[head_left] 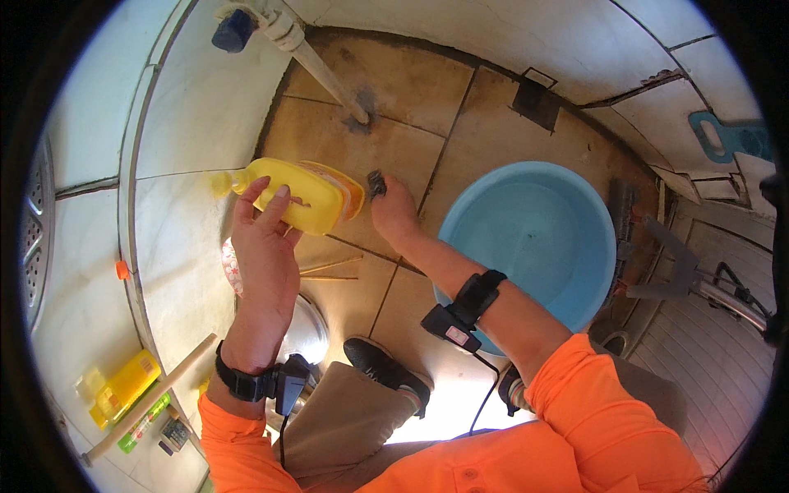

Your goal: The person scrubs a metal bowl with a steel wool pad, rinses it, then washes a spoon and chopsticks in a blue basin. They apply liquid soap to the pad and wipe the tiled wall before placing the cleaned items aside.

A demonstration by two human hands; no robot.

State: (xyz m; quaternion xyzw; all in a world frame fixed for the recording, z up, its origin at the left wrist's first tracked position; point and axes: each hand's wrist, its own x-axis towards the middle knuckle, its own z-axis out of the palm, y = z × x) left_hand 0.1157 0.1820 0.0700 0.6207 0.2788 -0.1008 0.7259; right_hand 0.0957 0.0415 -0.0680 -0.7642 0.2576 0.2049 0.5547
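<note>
My left hand [268,265] grips a yellow plastic bottle [317,206] by its handle. The bottle lies over on its side in the air, its clear neck end towards the tiled wall and its label side facing right. In my right hand [396,212] is a dark scouring pad [375,185], probably steel wool, pinched at the fingertips and apart from the bottle's base. My right forearm passes over the near left rim of a round blue basin [536,166], which holds water. My right fingers are partly hidden by the hand itself.
A white pipe [327,77] enters the tiled floor ahead. Two thin sticks [330,277] lie below the bottle, near a shiny metal vessel [308,333]. A mop head [622,240] stands right of the basin. At left are a wooden stick [154,394] and another yellow bottle [126,385].
</note>
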